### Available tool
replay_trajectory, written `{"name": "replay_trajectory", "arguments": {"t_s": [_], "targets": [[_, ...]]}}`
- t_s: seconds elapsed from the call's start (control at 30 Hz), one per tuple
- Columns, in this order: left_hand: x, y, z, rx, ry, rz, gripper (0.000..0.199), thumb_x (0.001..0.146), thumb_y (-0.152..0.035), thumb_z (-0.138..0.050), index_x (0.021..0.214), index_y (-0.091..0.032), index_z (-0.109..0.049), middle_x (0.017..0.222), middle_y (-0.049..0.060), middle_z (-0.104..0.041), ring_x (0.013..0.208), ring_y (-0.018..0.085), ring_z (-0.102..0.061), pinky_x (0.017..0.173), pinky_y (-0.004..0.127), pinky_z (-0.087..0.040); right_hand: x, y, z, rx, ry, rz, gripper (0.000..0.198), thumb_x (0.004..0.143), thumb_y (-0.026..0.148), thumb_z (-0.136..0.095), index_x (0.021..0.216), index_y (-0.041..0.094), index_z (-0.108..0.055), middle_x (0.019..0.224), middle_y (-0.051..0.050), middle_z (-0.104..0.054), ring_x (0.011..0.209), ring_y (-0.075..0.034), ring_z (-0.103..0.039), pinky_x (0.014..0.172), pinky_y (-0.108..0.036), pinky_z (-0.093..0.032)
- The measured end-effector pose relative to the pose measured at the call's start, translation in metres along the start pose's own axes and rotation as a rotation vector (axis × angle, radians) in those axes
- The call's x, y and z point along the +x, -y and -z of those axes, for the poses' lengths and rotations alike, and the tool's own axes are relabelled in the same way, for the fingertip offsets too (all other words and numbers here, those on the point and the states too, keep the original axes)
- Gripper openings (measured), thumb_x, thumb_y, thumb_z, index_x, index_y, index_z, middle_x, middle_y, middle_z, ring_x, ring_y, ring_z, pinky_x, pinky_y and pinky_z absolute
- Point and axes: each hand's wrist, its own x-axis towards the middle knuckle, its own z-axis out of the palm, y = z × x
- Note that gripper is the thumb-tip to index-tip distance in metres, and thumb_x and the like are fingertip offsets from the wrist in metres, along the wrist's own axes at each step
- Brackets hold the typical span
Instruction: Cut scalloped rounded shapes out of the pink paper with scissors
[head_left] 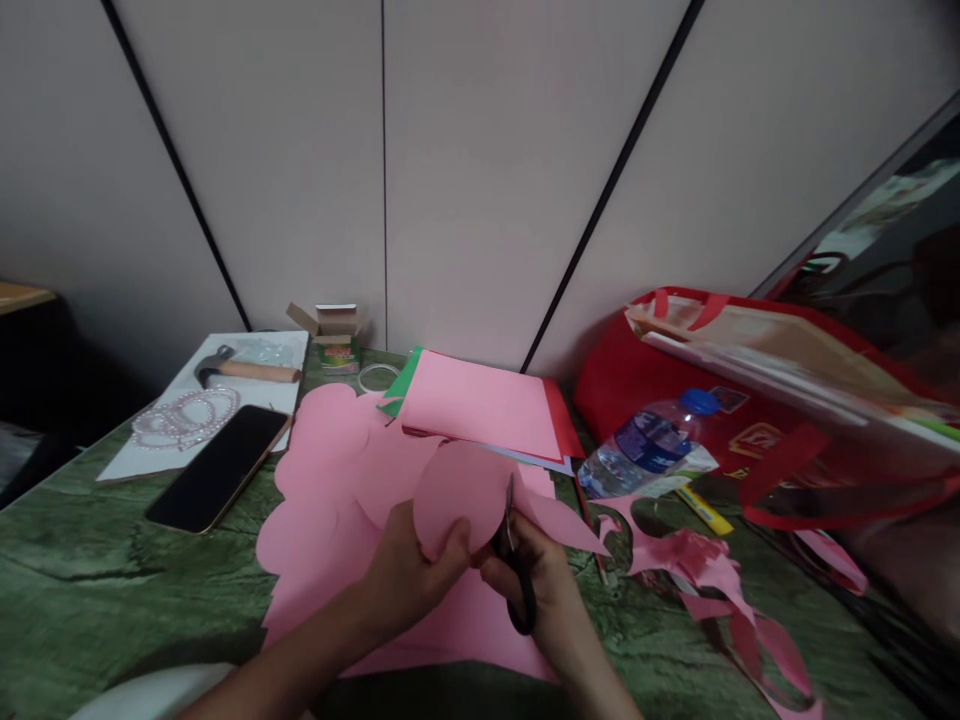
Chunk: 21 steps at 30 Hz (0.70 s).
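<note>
My left hand (420,560) pinches a round piece of pink paper (457,485) by its lower edge, thumb on top. In my right hand (540,570) is a pair of scissors (519,580) with black handles, its blades upright at the circle's right edge. A pointed offcut of pink paper (566,520) sticks out to the right of the blades. Beneath both hands lie stacked pink sheets (330,530), with several rounded pieces along their left side.
On the right are a water bottle (645,445), a red bag (615,370), a yellow packet (703,510) and pink paper scraps (697,565). Colored sheets (484,400) lie behind. At left are a phone (221,468), a hammer (251,370), bead strings (187,418) and a small box (337,345).
</note>
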Motion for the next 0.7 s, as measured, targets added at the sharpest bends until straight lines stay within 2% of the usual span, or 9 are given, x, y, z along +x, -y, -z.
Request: {"name": "replay_trajectory", "arguments": {"t_s": [0.23, 0.33, 0.4, 0.5, 0.6, 0.7], "targets": [[0.002, -0.003, 0.001, -0.046, 0.07, 0.043, 0.02, 0.075, -0.024, -0.047, 0.064, -0.014, -0.06, 0.056, 0.003, -0.065, 0.049, 0.014, -0.06, 0.046, 0.02, -0.047, 0.002, -0.009, 0.002, -0.023, -0.069, -0.021, 0.019, 0.06, 0.029, -0.07, 0.067, 0.019, -0.056, 0.054, 0.004, -0.052, 0.047, -0.011, -0.043, 0.048, -0.024, -0.037], [0.003, -0.005, 0.001, -0.029, 0.083, 0.076, 0.021, 0.074, -0.025, -0.047, 0.06, -0.014, -0.06, 0.05, 0.002, -0.063, 0.046, 0.013, -0.057, 0.042, 0.021, -0.045, 0.006, -0.008, 0.008, -0.066, -0.141, -0.006, 0.013, 0.067, 0.025, -0.063, 0.061, 0.019, -0.053, 0.048, 0.005, -0.049, 0.047, -0.011, -0.045, 0.047, -0.024, -0.037], [0.004, -0.005, 0.0, -0.043, 0.082, 0.111, 0.022, 0.072, -0.026, -0.048, 0.057, -0.014, -0.058, 0.047, 0.002, -0.06, 0.045, 0.013, -0.056, 0.042, 0.022, -0.045, 0.009, -0.006, 0.014, -0.07, -0.209, 0.021, 0.017, 0.072, 0.023, -0.058, 0.058, 0.019, -0.05, 0.046, 0.006, -0.046, 0.046, -0.011, -0.046, 0.047, -0.023, -0.036], [0.005, -0.003, 0.0, -0.113, 0.083, 0.161, 0.027, 0.073, -0.029, -0.047, 0.053, -0.014, -0.056, 0.046, 0.003, -0.058, 0.045, 0.013, -0.055, 0.045, 0.023, -0.045, 0.015, -0.005, 0.022, 0.019, -0.272, 0.07, 0.018, 0.076, 0.025, -0.055, 0.06, 0.019, -0.047, 0.047, 0.007, -0.042, 0.044, -0.009, -0.042, 0.049, -0.024, -0.038], [0.007, 0.001, 0.003, -0.178, 0.086, 0.168, 0.032, 0.076, -0.033, -0.047, 0.052, -0.013, -0.055, 0.047, 0.003, -0.057, 0.046, 0.013, -0.054, 0.047, 0.024, -0.045, 0.018, -0.008, 0.027, 0.016, -0.221, 0.039, 0.017, 0.077, 0.03, -0.056, 0.066, 0.019, -0.05, 0.049, 0.007, -0.044, 0.045, -0.01, -0.043, 0.05, -0.025, -0.039], [0.011, 0.005, 0.006, -0.273, 0.12, 0.161, 0.034, 0.079, -0.034, -0.046, 0.054, -0.012, -0.055, 0.049, 0.002, -0.055, 0.047, 0.013, -0.053, 0.049, 0.025, -0.044, 0.018, -0.011, 0.029, -0.098, -0.038, -0.07, 0.016, 0.072, 0.03, -0.062, 0.072, 0.017, -0.053, 0.056, 0.004, -0.051, 0.054, -0.012, -0.049, 0.053, -0.025, -0.039]]}}
